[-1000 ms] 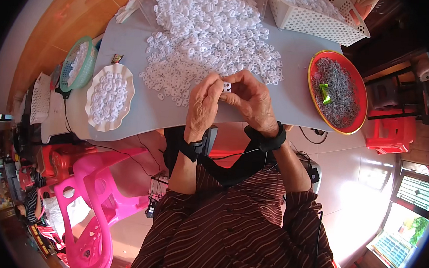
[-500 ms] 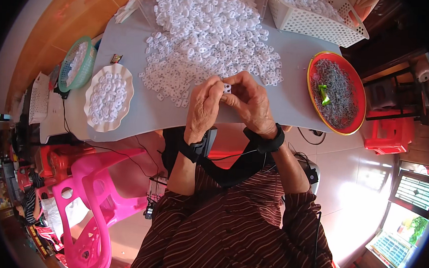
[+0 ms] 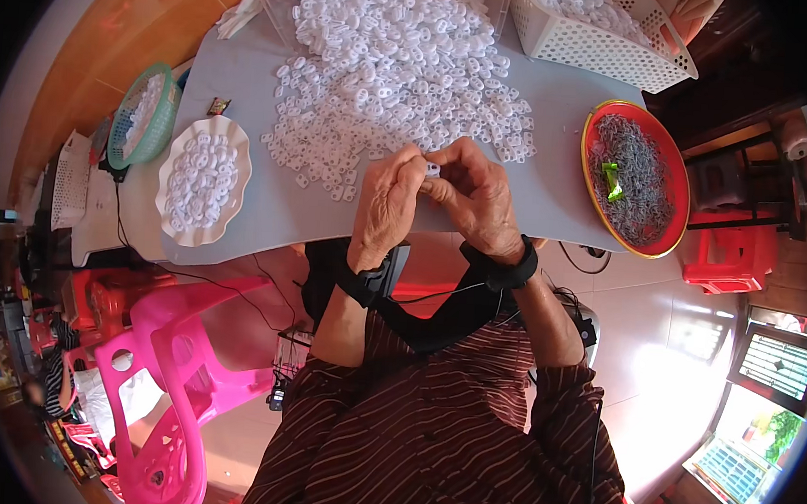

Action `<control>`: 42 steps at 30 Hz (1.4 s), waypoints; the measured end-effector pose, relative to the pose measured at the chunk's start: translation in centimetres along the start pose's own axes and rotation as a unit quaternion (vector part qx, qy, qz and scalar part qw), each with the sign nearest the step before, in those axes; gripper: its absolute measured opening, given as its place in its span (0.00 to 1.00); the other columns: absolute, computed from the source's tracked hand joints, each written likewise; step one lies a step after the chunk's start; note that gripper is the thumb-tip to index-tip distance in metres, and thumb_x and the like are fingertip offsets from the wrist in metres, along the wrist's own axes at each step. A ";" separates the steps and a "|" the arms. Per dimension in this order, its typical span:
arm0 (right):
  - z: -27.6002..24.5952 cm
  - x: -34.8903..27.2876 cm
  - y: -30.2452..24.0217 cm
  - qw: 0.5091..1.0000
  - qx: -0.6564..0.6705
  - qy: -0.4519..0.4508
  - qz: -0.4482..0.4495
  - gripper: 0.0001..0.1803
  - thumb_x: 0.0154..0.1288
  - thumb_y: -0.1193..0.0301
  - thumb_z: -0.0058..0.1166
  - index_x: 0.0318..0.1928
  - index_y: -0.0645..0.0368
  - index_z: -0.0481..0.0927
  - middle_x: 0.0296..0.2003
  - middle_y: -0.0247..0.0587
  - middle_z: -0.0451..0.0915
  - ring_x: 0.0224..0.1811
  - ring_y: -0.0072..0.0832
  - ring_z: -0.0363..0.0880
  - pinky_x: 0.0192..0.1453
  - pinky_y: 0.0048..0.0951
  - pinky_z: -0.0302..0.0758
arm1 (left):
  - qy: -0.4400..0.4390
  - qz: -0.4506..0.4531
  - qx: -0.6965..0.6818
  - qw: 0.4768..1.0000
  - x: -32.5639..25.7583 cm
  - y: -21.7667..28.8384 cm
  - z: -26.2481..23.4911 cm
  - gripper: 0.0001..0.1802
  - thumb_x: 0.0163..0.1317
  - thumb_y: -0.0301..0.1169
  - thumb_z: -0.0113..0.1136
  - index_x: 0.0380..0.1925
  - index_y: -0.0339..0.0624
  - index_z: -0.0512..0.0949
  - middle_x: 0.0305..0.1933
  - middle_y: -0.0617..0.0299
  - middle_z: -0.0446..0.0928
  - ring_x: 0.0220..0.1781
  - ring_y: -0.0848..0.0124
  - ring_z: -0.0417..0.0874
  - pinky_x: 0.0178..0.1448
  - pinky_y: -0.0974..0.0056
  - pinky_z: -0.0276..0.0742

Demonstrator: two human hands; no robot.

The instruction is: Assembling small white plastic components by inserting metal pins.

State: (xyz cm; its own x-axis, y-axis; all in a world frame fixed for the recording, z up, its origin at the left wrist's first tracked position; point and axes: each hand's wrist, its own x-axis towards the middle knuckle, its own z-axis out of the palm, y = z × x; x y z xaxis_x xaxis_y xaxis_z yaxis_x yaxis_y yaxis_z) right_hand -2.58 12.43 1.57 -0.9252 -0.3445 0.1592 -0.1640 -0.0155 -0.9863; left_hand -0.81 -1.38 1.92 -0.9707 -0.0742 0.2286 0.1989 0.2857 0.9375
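Note:
My left hand point(image 3: 385, 200) and my right hand point(image 3: 474, 193) meet above the near edge of the grey table point(image 3: 556, 174), fingertips pinched together on one small white plastic piece point(image 3: 432, 170). Just beyond them spreads a big heap of the same white pieces point(image 3: 406, 63). A red round tray point(image 3: 634, 178) of thin grey metal bits with a green item lies to the right of my right hand. Left of my left hand stands a white scalloped plate point(image 3: 203, 180) filled with white pieces.
A white lattice basket point(image 3: 602, 29) of white pieces sits at the far right, a green basket point(image 3: 141, 114) at the left edge. A pink plastic chair point(image 3: 169, 376) stands at lower left, red stools point(image 3: 731, 254) at right. Cables hang under the table.
Both hands stay together on the small white piece; the fingers shift only slightly. Nothing else has moved.

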 end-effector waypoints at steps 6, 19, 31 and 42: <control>0.1 0.2 0.0 0.999 -0.043 0.012 -0.029 0.09 0.59 0.76 0.59 0.38 0.64 0.73 0.26 0.31 0.78 0.28 0.12 0.74 0.33 0.18 0.72 | -0.019 -0.040 -0.038 0.998 0.0 0.7 -0.5 0.15 0.64 0.33 0.43 0.23 0.34 0.66 0.17 0.61 0.60 0.23 0.77 0.61 0.28 0.66 0.62; -0.5 2.1 -0.9 0.990 0.122 0.067 -0.029 0.07 0.66 0.75 0.50 0.40 0.66 0.75 0.28 0.32 0.77 0.27 0.16 0.73 0.32 0.20 0.73 | 0.057 0.067 -0.030 0.996 -0.4 -0.6 0.6 0.13 0.68 0.34 0.43 0.30 0.37 0.68 0.24 0.59 0.68 0.27 0.72 0.68 0.33 0.66 0.66; -14.3 14.6 -4.5 0.867 -0.292 0.369 -0.164 0.10 0.59 0.68 0.53 0.37 0.59 0.83 0.25 0.41 0.82 0.25 0.26 0.79 0.31 0.27 0.75 | 0.127 0.028 -0.218 0.967 -0.1 -2.5 0.6 0.09 0.65 0.28 0.46 0.30 0.36 0.73 0.27 0.65 0.71 0.32 0.77 0.72 0.40 0.72 0.67; -4.0 12.1 0.3 0.844 -0.533 -0.003 -0.063 0.12 0.51 0.69 0.55 0.37 0.54 0.83 0.31 0.40 0.81 0.33 0.40 0.80 0.40 0.38 0.76 | 0.122 0.043 -0.181 0.975 0.2 -2.9 0.7 0.08 0.66 0.30 0.48 0.34 0.36 0.73 0.23 0.67 0.69 0.26 0.79 0.68 0.31 0.73 0.64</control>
State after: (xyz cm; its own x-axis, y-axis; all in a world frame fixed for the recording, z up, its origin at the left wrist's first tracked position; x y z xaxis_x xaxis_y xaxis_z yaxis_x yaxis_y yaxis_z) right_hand -15.18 12.05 3.34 -0.8761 -0.4076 0.2577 -0.4786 0.7996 -0.3626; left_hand -1.72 -1.58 -0.97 -0.8960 -0.3031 0.3244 0.3552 -0.0508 0.9334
